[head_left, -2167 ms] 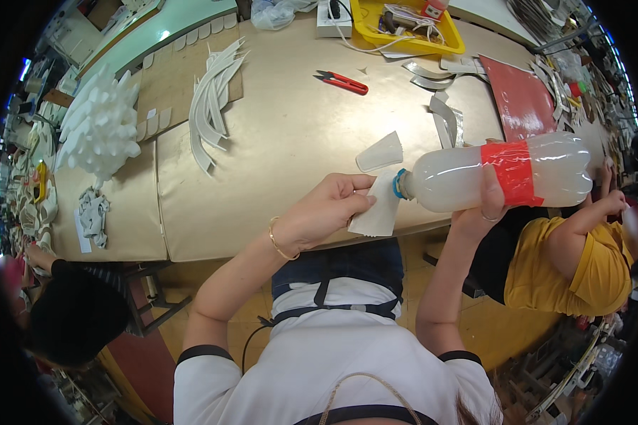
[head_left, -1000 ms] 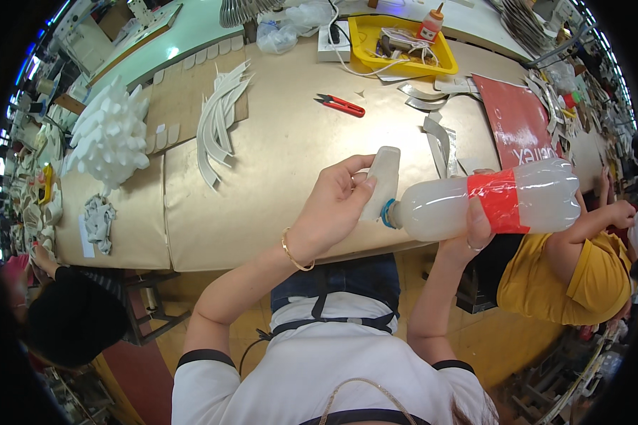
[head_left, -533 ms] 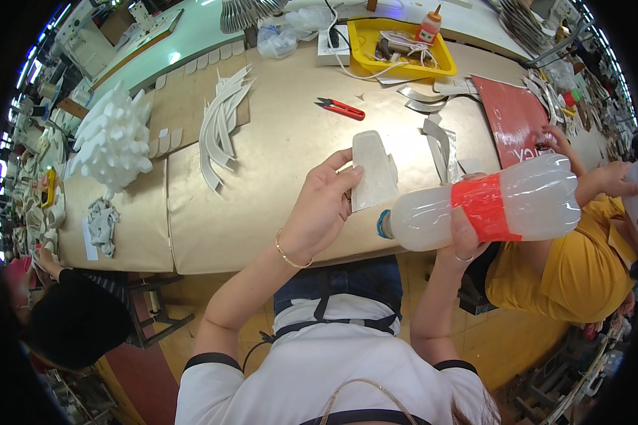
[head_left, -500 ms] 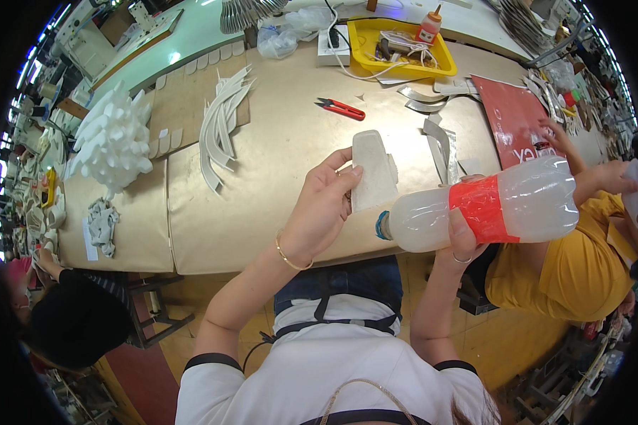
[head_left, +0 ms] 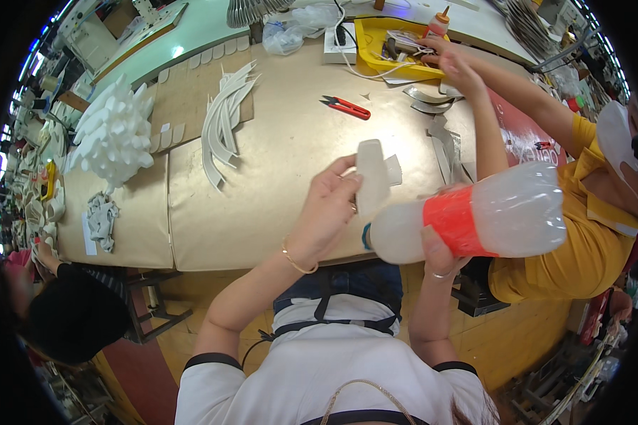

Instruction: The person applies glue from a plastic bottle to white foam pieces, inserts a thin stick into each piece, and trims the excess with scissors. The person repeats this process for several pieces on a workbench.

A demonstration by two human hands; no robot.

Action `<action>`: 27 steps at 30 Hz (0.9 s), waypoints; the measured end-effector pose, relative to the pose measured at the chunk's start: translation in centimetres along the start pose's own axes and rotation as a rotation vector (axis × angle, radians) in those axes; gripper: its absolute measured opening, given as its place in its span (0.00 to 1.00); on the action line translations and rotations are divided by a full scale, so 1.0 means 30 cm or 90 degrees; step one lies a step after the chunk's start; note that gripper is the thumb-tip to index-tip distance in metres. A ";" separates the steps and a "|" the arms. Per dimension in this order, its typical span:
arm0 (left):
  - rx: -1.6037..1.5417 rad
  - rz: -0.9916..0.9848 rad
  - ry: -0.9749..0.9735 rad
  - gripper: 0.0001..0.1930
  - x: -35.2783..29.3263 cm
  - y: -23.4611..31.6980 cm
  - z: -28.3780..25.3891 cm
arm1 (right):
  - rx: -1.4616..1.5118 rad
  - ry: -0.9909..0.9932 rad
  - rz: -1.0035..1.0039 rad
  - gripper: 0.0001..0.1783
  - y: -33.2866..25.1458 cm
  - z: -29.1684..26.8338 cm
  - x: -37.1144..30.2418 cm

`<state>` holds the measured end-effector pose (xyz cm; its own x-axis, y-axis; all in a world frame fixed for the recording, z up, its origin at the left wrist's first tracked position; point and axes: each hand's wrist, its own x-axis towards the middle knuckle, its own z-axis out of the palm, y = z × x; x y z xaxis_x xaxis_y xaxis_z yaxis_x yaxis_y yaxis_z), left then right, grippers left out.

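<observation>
My left hand pinches a flat, pale grey-white piece with rounded corners between thumb and fingers, above the table. In my right hand lies a large clear plastic bottle with a red label and cloudy whitish contents. The bottle is on its side, its blue-ringed neck pointing left, just below the pale piece. Most of my right fingers are hidden behind the bottle. On the table just right of the pale piece is a small light patch. Beyond my hands lie red-handled thread snips.
A co-worker's hand reaches to a yellow tray of small items at the back right. Curved white strips lie on brown board at left, beside a heap of white pieces. Grey cloth lies near the left edge.
The bottle has shifted left and slightly down with my right hand. My left hand has moved slightly right, tilting the pale piece. The co-worker's arms have swung over to the yellow tray.
</observation>
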<state>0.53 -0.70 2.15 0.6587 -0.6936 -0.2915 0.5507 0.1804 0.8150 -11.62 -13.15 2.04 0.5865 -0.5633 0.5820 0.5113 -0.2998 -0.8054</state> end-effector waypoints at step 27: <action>0.442 -0.101 -0.198 0.15 0.263 0.001 -0.050 | 0.061 0.343 0.153 0.37 -0.029 -0.212 -0.013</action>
<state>6.51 -5.11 -0.89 0.3687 -0.8567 -0.3607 0.1112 -0.3446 0.9321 -16.27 -17.57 1.80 0.3044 -0.9255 0.2252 0.4721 -0.0588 -0.8796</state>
